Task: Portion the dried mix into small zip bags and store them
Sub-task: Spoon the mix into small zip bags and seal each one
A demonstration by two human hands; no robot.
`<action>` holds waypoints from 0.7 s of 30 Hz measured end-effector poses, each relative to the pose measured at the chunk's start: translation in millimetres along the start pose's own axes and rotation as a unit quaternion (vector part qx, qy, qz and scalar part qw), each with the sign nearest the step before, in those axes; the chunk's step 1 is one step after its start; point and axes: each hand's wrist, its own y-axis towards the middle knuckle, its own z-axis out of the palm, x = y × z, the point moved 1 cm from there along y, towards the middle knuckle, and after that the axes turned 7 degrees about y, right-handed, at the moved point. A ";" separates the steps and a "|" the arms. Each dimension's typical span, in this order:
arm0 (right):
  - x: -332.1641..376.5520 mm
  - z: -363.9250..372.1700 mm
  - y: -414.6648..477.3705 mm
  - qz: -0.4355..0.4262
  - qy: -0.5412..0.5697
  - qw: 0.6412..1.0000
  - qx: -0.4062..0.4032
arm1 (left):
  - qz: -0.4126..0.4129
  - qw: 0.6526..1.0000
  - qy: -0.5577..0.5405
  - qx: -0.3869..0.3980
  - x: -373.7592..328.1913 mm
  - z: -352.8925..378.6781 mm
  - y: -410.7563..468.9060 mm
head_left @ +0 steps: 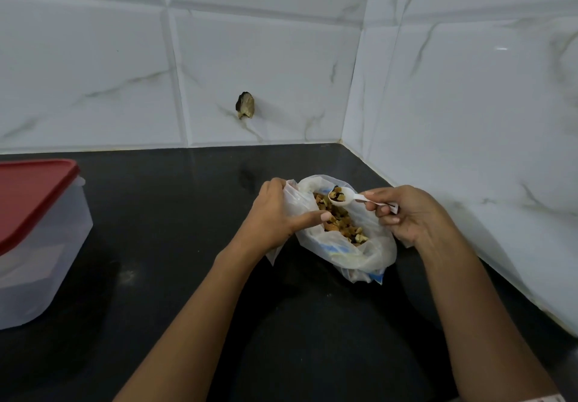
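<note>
She has 1 loaded scoop up and out of the big bag, so this looks like the transfer part of a portion. The right hand (pixel 406 214) pinches the handle of a small white plastic spoon (pixel 342 199), fingers closed round it, with what seems to be a bit of paper or a small bag tucked in the same grip; I can't tell which. The spoon bowl is heaped with dried mix (pixel 341 220) and hovers just over the mouth of the translucent plastic bag (pixel 375 251) on the black countertop (pixel 156 245). The left hand (pixel 278 210) grips the bag's left rim, closed on the plastic, thumb stretched across the opening to hold it wide.

To do it well, I'd keep that spoon level and move slowly, since it's overfull and pieces could roll off. A red-lidded clear container (pixel 37 214) sits well apart at the left, likely for storing.
</note>
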 end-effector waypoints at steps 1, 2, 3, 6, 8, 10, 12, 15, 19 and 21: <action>0.9 0.3 -0.3 -0.006 0.011 1.000 0.007 | 0.002 1.000 -0.004 0.002 -0.7 -0.2 -0.6; 1.9 0.8 -1.4 -0.013 0.020 1.000 0.012 | 0.004 1.000 -0.008 0.007 -1.5 -0.7 -1.4; 3.0 1.7 -3.4 -0.022 0.027 0.999 0.017 | 0.007 1.000 -0.010 0.012 -2.5 -1.0 -2.0; 3.9 8.6 -10.6 -0.047 0.030 0.998 0.038 | 0.012 1.000 -0.004 0.025 -4.2 -1.9 -4.0; 2.7 14.6 -14.9 -0.050 0.021 0.997 0.054 | 0.005 0.999 -0.014 0.030 -4.1 -1.9 -3.5; 1.5 20.8 -19.1 -0.050 0.012 0.996 0.070 | -0.001 0.999 -0.020 0.035 -3.6 -1.6 -2.7; 0.7 26.1 -22.4 -0.059 -0.004 0.995 0.078 | -0.002 0.999 -0.022 0.037 -3.2 -1.3 -2.3; -2.4 34.1 -27.2 -0.103 -0.049 0.990 0.082 | 0.015 0.999 -0.027 0.024 -2.5 -0.4 -2.7; -8.3 43.1 -32.3 -0.199 -0.174 0.960 0.096 | 0.035 0.999 -0.037 -0.011 -2.4 -0.1 -3.0; -9.4 45.8 -33.1 -0.282 -0.276 0.915 0.091 | 0.036 0.998 -0.049 -0.023 -2.3 -1.0 -3.0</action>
